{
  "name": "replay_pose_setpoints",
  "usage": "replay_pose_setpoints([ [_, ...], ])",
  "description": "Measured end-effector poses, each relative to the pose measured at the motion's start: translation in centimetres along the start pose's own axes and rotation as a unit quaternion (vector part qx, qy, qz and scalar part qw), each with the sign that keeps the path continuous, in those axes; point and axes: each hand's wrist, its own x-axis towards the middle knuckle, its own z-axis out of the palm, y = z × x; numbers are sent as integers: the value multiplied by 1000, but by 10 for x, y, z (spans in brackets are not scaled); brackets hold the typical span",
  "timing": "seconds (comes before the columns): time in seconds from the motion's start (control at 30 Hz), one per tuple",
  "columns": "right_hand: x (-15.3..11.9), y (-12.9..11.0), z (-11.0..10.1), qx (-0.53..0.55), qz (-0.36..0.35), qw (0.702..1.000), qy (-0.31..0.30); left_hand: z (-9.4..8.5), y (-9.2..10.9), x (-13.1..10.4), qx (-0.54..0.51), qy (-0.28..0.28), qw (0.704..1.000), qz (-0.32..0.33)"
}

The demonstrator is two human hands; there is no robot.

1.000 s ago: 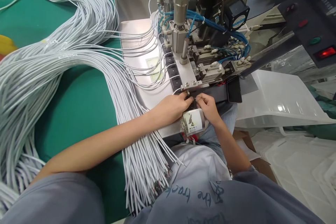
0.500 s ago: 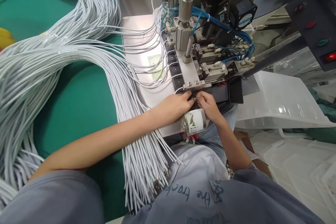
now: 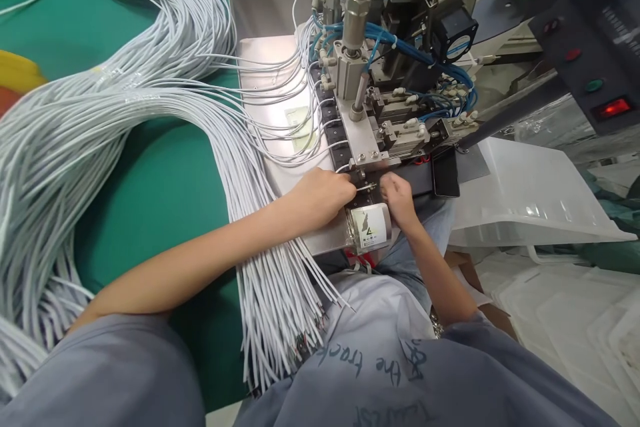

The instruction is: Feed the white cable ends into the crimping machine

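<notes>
From my remote view, left to right: white cable bundle point(image 3: 170, 95) lies across green mat point(image 3: 155, 173), loose ends reaching the lap; my left forearm lies over it, so a sleeve or elbow snag could drag cables. Left hand point(image 3: 323, 199), fingers nearly closed, pinches one white cable point(image 3: 364, 187), its tip sticking out over the black fixture point(image 3: 367, 199), just under the metal press plate point(image 3: 364, 147). Loose pinch or a tug from the bundle could twist that tip out of line; fingers this near the plate could get nipped if it drops. Labelled roll point(image 3: 371, 227) sits close below, could get bumped. Right hand point(image 3: 397, 199), curled, blurred, just right of the tip; can't tell if it holds anything. Brushing the thin tip might bend it.
</notes>
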Motion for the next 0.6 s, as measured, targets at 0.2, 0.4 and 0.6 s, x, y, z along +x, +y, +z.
replay_pose_setpoints([
  [0.2,-72,-41,4,-60,-46,994,82,-1,-6,0,69,3,994,-80],
  [0.4,-117,-48,43,-180,28,943,-279,-3,-5,-1,58,-5,994,-96],
  [0.6,-113,-41,51,-183,52,932,-308,-7,9,-2,21,11,999,-37],
])
